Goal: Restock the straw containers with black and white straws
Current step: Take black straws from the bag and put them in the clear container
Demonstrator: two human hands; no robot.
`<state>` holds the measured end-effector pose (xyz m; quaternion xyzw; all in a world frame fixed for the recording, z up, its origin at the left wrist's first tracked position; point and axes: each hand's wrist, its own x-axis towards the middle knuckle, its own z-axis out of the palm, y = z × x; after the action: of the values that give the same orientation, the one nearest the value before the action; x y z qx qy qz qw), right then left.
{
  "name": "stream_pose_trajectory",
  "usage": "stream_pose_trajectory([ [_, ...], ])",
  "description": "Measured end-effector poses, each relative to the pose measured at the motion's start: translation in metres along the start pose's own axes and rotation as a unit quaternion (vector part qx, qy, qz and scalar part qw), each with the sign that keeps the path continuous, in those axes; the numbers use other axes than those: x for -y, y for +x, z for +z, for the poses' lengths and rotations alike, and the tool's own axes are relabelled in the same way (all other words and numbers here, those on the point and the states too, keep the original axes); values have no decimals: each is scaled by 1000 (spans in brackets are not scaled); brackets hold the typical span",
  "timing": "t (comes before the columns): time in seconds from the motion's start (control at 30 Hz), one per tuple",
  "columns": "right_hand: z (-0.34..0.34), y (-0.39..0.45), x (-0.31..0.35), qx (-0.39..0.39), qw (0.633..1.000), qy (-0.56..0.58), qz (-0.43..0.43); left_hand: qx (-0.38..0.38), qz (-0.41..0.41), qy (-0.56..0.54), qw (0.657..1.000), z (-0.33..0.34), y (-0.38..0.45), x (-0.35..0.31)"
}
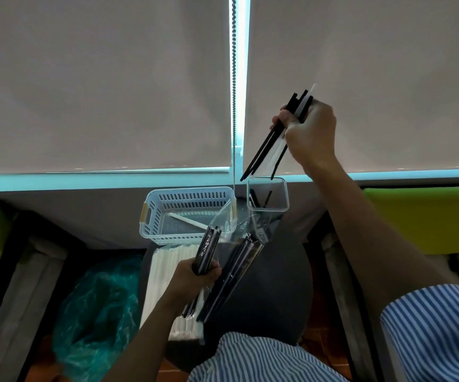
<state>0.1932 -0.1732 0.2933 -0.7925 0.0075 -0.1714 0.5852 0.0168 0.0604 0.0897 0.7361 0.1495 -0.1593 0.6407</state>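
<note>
While the view looks down from the person's head, both hands are busy with straws over a small dark round worktop (283,285).

Right hand: the right hand (309,133) is raised above the far edge of the worktop, its grip closed round a mixed bunch of black and white straws (275,139); the bunch slants down and to the left.

Clear container: a clear square container (268,194) stands at the far side of the worktop, right below the lower tips of that bunch; a few black straws already lean inside it.

Left hand: the left hand (199,272) is lower and nearer, its grip clamped round a pack of black straws (209,248) in clear wrapping, tilted up and away.

Second pack: another wrapped pack of black straws (232,274) lies slanted just beside the left hand.

Basket: a pale blue slotted basket (151,216) sits left of the clear container, with one white straw (187,220) lying in it.

White straws: a flat pack of white straws (165,277) lies under the left forearm, nearer than the basket.

Sleeves: blue and white striped.

Backdrop: grey roller blinds (98,84) with a bead chain (233,92) between them.

Lower left: a teal plastic bag (96,307).
</note>
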Motion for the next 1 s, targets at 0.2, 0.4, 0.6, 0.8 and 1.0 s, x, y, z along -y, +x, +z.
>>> stream_pose_trajectory([
  [0.2,9,10,-47,-33,991,-128,11,3,-14,17,1000,1,3,2],
  [0.4,27,-8,-92,22,990,-130,48,1,-14,17,1000,0,3,-1],
  [0.6,41,-24,-120,94,978,-156,101,7,-1,7,1000,-3,1,-4],
  [0.8,42,-33,-131,171,957,-201,117,0,-3,-9,1000,-5,2,-7],
  [1.0,44,-46,-105,73,980,-182,-47,-16,2,-21,1000,-5,4,-10],
])
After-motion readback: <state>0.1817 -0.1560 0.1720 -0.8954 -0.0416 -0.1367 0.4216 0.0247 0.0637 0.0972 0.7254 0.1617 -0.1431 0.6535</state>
